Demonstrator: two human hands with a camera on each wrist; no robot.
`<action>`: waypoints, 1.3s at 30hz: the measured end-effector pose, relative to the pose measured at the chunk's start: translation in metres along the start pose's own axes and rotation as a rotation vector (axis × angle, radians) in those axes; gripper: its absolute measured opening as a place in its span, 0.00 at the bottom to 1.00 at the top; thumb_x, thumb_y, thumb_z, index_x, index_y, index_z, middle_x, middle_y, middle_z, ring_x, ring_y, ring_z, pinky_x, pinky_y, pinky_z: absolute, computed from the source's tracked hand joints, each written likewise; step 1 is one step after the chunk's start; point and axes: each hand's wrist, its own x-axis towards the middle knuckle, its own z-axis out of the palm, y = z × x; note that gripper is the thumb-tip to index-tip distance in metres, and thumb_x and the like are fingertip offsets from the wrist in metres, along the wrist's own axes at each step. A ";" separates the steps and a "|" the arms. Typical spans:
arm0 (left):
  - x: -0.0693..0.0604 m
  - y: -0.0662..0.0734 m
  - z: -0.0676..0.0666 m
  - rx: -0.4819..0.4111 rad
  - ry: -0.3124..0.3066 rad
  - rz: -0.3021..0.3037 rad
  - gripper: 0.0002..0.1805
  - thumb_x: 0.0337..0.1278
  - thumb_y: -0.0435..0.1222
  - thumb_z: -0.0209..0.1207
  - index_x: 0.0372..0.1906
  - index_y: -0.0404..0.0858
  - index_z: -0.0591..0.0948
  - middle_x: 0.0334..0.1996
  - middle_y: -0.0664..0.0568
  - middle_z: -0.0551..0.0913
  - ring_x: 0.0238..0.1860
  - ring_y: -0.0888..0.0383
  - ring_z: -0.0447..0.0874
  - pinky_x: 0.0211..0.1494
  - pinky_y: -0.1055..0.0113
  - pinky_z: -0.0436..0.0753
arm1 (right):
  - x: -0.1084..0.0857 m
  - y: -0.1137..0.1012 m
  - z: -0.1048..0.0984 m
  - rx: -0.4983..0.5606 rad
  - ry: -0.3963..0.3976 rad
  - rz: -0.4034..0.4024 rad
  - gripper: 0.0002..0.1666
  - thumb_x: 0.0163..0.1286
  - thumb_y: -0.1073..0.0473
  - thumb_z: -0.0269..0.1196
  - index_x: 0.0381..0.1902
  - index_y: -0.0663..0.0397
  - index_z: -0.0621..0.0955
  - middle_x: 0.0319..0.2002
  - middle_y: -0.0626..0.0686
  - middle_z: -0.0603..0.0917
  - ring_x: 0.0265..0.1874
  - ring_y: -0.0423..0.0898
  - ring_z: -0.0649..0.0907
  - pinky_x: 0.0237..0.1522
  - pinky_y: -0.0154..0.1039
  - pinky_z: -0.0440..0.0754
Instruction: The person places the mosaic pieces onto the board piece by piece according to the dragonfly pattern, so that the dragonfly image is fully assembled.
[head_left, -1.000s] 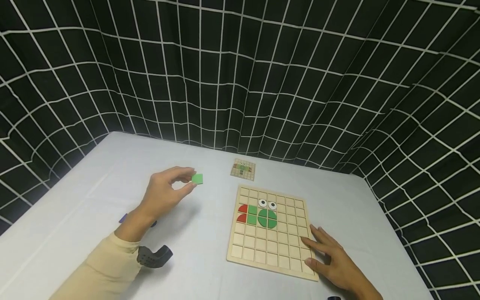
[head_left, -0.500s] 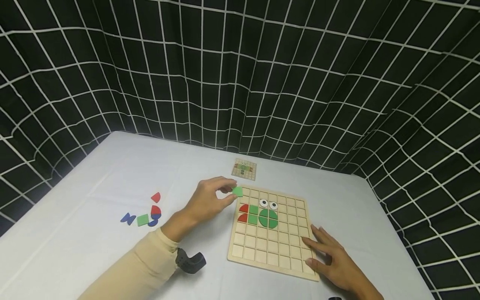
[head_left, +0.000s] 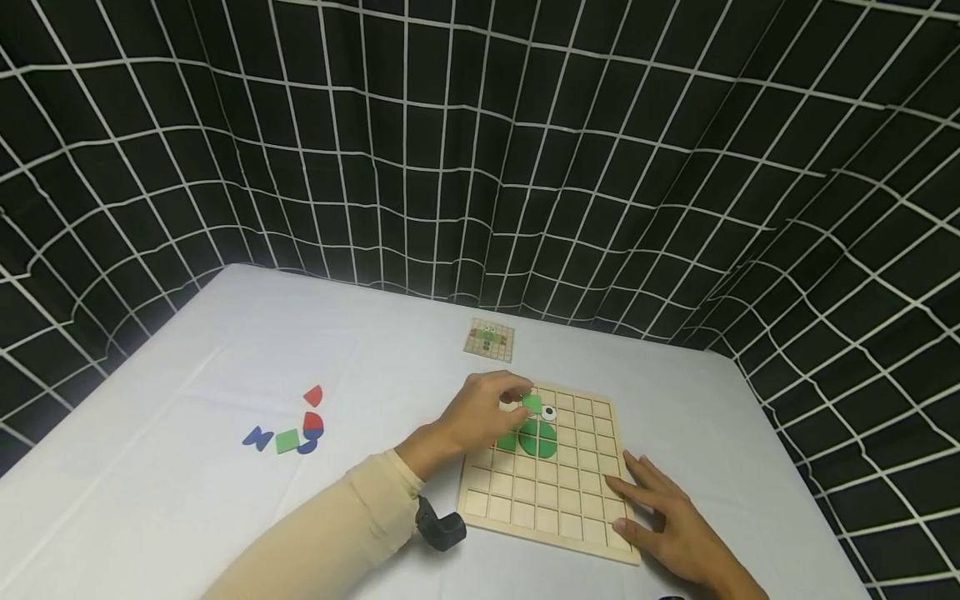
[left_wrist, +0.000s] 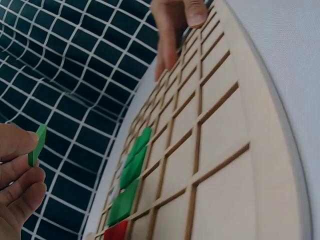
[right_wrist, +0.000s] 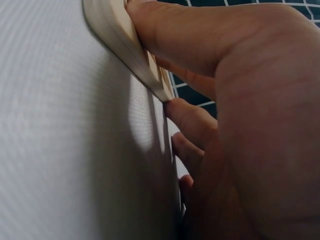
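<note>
Thumb and fingertips of the left hand (head_left: 486,410) pinch a light green square (head_left: 532,404); right hand (head_left: 667,521) lies relaxed along the board's right edge, thumb and forefinger on the wood. Change over the last second: the square has travelled rightward, from over the cloth left of the board, past the upper left corner half a second ago, to over the upper middle of the wooden board (head_left: 547,496). Right hand and board hold their places. Left wrist view puts the square at left of frame, apart from the board's surface, so not yet set down. From the head it blocks one eye piece; the other eye piece (head_left: 549,412) shows just right of it, dark green disc (head_left: 547,447) below, another light green square (head_left: 507,442) below left. Red there mostly hidden by the hand. Small pattern card (head_left: 490,339) lies above the board, upper middle of frame. Loose at left of frame: a green square (head_left: 287,441), red and blue pieces. My reading: the carry is well along, placing remains; which cell is meant, cannot tell.
</note>
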 end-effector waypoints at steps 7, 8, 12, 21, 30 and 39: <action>0.008 -0.001 0.024 0.012 -0.083 -0.048 0.18 0.60 0.33 0.67 0.55 0.34 0.83 0.51 0.49 0.85 0.51 0.59 0.82 0.53 0.69 0.80 | -0.001 -0.001 -0.002 -0.013 -0.001 0.014 0.31 0.57 0.47 0.74 0.59 0.49 0.84 0.72 0.64 0.66 0.71 0.73 0.56 0.60 0.78 0.54; 0.009 -0.002 0.027 0.022 -0.092 -0.050 0.18 0.60 0.33 0.67 0.55 0.34 0.83 0.51 0.50 0.85 0.51 0.60 0.81 0.53 0.70 0.80 | -0.001 -0.002 -0.002 -0.011 -0.004 0.022 0.32 0.57 0.47 0.74 0.59 0.49 0.84 0.73 0.64 0.66 0.72 0.73 0.56 0.60 0.78 0.53; 0.011 -0.004 0.040 0.061 -0.102 -0.048 0.17 0.60 0.34 0.68 0.53 0.36 0.85 0.51 0.53 0.86 0.52 0.61 0.78 0.53 0.73 0.78 | -0.001 -0.002 -0.002 -0.016 -0.018 0.040 0.32 0.58 0.45 0.73 0.60 0.47 0.84 0.73 0.64 0.65 0.72 0.73 0.55 0.60 0.79 0.52; 0.015 -0.007 0.065 0.100 -0.139 -0.083 0.15 0.59 0.38 0.68 0.51 0.39 0.86 0.47 0.58 0.87 0.53 0.61 0.73 0.62 0.59 0.70 | -0.003 -0.001 -0.002 -0.006 -0.008 0.016 0.31 0.58 0.47 0.74 0.59 0.48 0.84 0.73 0.64 0.65 0.72 0.74 0.55 0.60 0.79 0.52; 0.013 -0.013 0.075 0.213 -0.147 -0.116 0.14 0.58 0.40 0.69 0.49 0.44 0.88 0.42 0.61 0.86 0.52 0.60 0.70 0.52 0.61 0.62 | -0.002 -0.002 -0.002 -0.034 -0.011 0.010 0.31 0.58 0.45 0.73 0.59 0.48 0.84 0.73 0.64 0.66 0.71 0.73 0.56 0.59 0.79 0.53; 0.014 -0.014 0.080 0.310 -0.154 -0.113 0.14 0.57 0.41 0.68 0.49 0.48 0.88 0.40 0.63 0.85 0.50 0.60 0.71 0.50 0.59 0.62 | -0.001 -0.002 0.000 -0.019 -0.016 0.028 0.32 0.58 0.45 0.73 0.59 0.49 0.84 0.73 0.65 0.65 0.72 0.73 0.55 0.61 0.79 0.52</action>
